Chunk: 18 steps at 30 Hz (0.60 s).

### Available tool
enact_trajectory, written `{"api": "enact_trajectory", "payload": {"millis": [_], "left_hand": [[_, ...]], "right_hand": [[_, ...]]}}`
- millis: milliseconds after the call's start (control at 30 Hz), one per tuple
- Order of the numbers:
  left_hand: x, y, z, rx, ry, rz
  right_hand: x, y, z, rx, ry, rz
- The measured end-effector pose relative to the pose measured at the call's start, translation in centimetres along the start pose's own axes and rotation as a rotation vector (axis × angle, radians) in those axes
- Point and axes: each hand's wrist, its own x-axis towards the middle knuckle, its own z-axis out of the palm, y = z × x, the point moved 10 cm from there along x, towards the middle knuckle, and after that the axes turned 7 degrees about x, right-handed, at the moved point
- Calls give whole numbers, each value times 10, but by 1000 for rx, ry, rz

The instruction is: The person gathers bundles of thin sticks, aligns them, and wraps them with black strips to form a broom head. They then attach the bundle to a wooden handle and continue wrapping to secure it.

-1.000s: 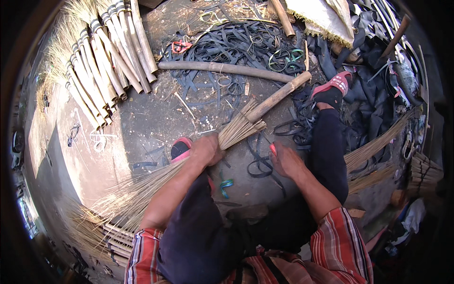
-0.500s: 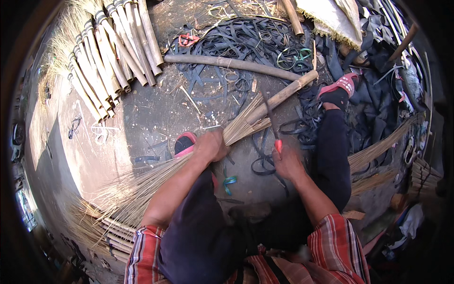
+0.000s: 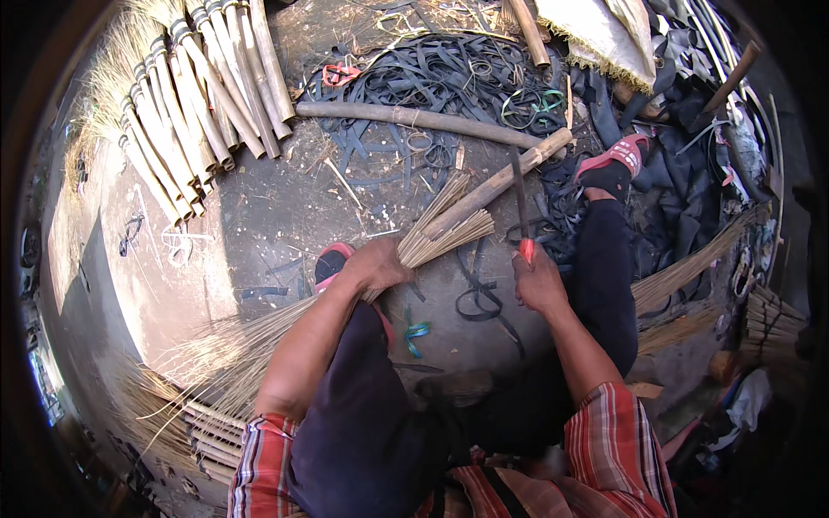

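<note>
My left hand is wrapped round a bundle of broom bristles, whose stub ends fan out around a bamboo handle. The long bristles trail down to the left under my left forearm. In my closed right hand is a knife with a red handle and a long dark blade. The blade points up and away from me, across or just above the bamboo handle near its far end; I cannot tell whether they touch. My palm hides part of the knife's grip.
Several finished brooms lie side by side at the far left. A tangled heap of black rubber strips lies beyond a wooden pole. More brooms lie near left. My sandalled foot rests at the right.
My right hand has moved to the right with the knife, away from the bristle ends, and the blade stands more upright. The bundle in my left hand has shifted slightly, its stub ends more splayed.
</note>
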Motion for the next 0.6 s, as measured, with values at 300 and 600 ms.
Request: {"api": "enact_trajectory", "payload": {"millis": [300,600], "left_hand": [[5,5,7,-162,-25,22],[5,9,6,-112,-39,40]], "right_hand": [[-15,-8,3,-305,-18,-213],[-44,0,56,-321,-221,-255]]}}
